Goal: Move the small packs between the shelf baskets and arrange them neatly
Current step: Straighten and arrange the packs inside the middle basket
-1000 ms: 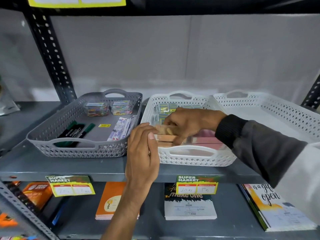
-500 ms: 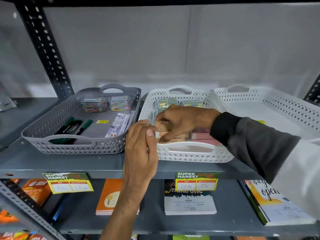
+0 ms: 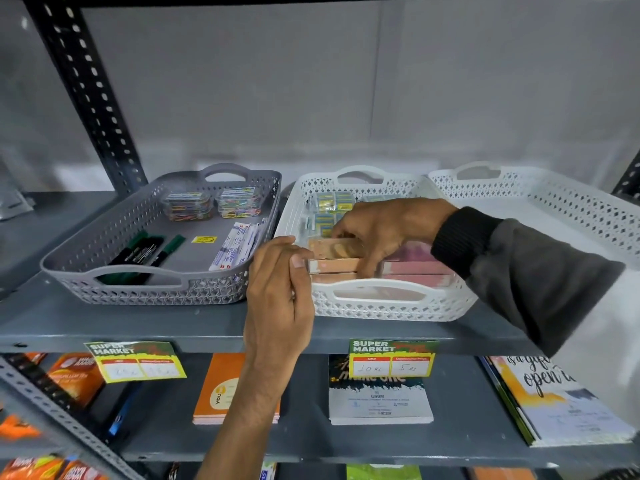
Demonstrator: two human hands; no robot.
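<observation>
Two hands: we have both at the middle white basket, the landmark for every place below.
Risk, stack: the clear pink-orange packs lie piled at that basket's front left; we judge that a sideways push could slide the top pack off the pile and skew the row.
Risk, neighbours: the small yellow-blue packs sit at the basket's back left, just behind our right hand; a careless lift could knock them over.
Risk, basket: pressing on its left rim could shove it against the grey basket to its left.
Left hand: at the basket's front left corner, fingers curled close together, thumb tip against the end of a pink-orange pack; it steadies rather than grips, as far as we can tell.
Right hand: reaches in from the right, over the basket's middle, fingers bent down and pinching the top pink-orange pack at its edges.
Other packs: pinker ones lie at the basket's front right, under our sleeve.
Empty-looking white basket: to the right, touching.
</observation>
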